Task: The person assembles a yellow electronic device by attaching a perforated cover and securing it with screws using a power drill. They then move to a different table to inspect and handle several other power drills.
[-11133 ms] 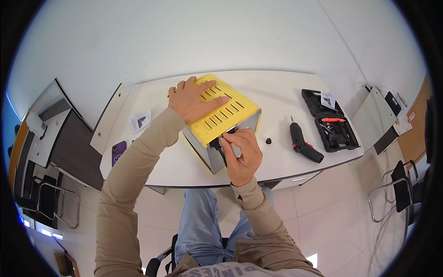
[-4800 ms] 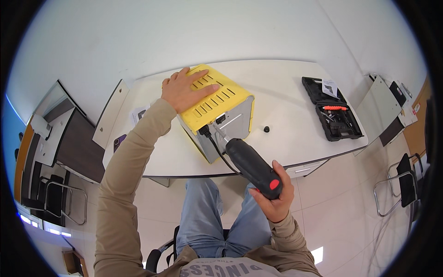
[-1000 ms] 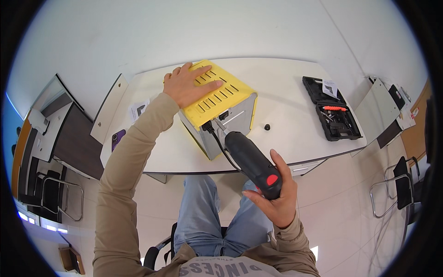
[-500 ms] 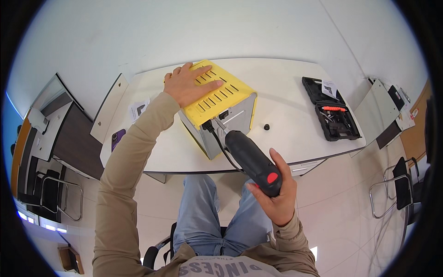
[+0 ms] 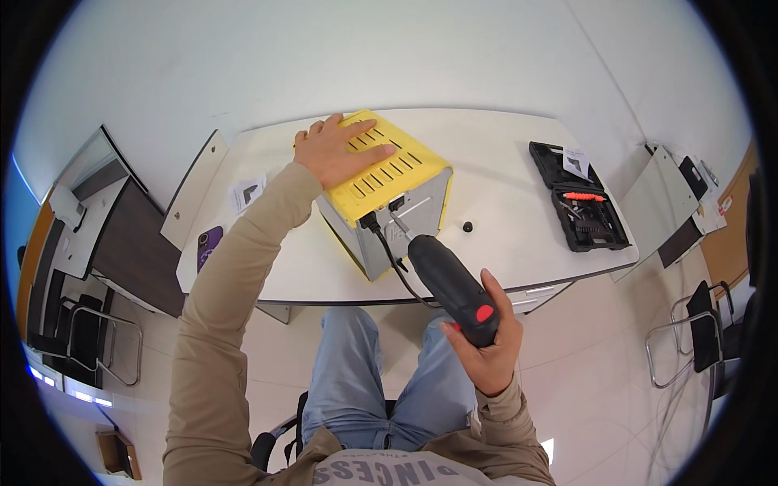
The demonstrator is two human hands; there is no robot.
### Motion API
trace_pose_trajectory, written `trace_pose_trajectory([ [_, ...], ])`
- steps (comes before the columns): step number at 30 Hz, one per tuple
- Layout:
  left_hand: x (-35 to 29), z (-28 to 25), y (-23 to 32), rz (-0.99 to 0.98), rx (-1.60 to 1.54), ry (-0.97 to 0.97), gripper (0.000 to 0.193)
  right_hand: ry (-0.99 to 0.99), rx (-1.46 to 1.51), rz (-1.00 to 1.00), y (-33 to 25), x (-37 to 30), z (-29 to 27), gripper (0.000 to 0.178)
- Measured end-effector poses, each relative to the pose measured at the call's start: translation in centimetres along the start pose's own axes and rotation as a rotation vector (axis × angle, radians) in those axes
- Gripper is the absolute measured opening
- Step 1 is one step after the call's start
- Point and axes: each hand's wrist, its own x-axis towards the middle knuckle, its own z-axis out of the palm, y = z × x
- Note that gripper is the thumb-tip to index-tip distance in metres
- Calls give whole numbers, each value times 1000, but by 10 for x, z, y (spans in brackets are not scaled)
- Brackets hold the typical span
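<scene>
My left grip point(image 5: 328, 155) lies spread flat on the yellow box point(image 5: 405, 172) on the counter point(image 5: 519, 186); my right grip point(image 5: 491, 348) wraps the driver point(image 5: 448, 279), bit point(image 5: 402, 227) near the plug point(image 5: 369, 221). This looks like the driving step, calling for straight, steady alignment.

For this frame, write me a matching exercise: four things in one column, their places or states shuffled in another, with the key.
Things:
1. Left hand
2. Phone
3. Right hand
4. Tool case

Places and states:
A. Gripping the black power screwdriver
B. Lying open toward the right end of the white table
C. Spread on the yellow slotted top of the box
D. Purple, near the table's left edge

Pairs: 1-C; 2-D; 3-A; 4-B
</scene>
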Motion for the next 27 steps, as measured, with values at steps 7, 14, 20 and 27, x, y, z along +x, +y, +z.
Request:
trace_pose_trajectory([
  [7,1,2,2,13,-9,-16,80,36,146,104,10,-12,-11,75],
  [14,10,4,-9,29,-24,-64,91,154,315,322,13,-20,-30,71],
  [20,11,2,-8,31,-46,-82,92,175,413,327,14,-21,-33,70],
  [27,14,-2,-15,55,-89,-110,97,138,422,350,11,-20,-30,71],
])
